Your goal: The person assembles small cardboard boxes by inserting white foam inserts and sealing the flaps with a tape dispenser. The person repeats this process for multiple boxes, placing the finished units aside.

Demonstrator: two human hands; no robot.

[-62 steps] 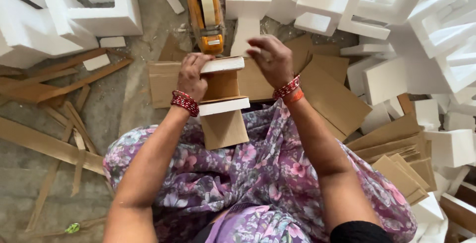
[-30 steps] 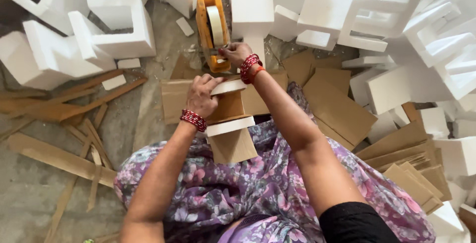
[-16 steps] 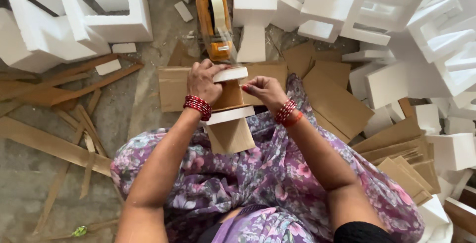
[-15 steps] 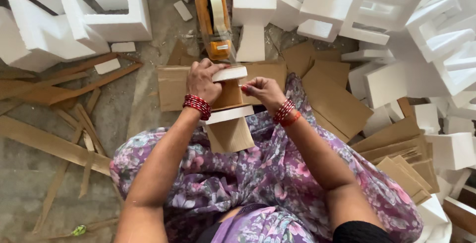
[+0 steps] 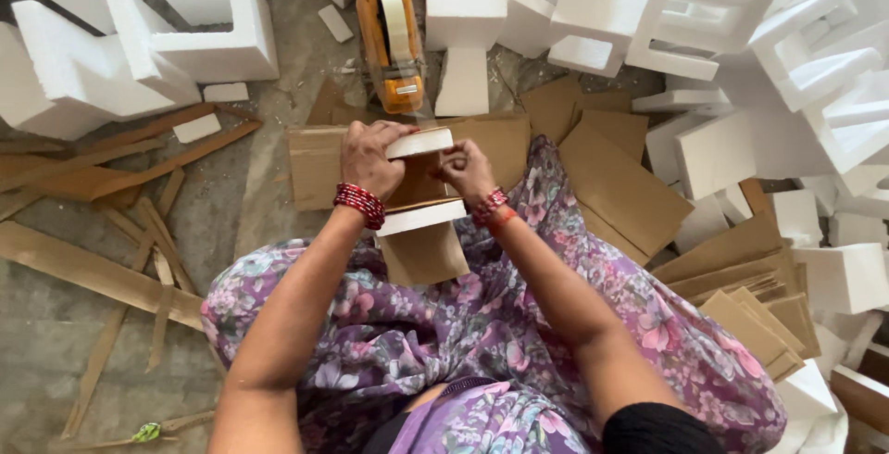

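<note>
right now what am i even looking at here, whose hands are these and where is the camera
The camera sits on a person's head, looking down at their lap and own two bare hands. The left hand and right hand together grip a cardboard-and-foam bundle: brown card between two white foam strips. Just beyond it, an orange tape dispenser lies on the floor. White foam blocks and loose cardboard sheets lie scattered around.

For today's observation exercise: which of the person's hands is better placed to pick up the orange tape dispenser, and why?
Probably the right hand. It only touches the edge of the cardboard-and-foam bundle, so it seems freer. The left hand grips the bundle's top foam piece, steadying it. The tape dispenser lies straight ahead, about equally near both.
</note>
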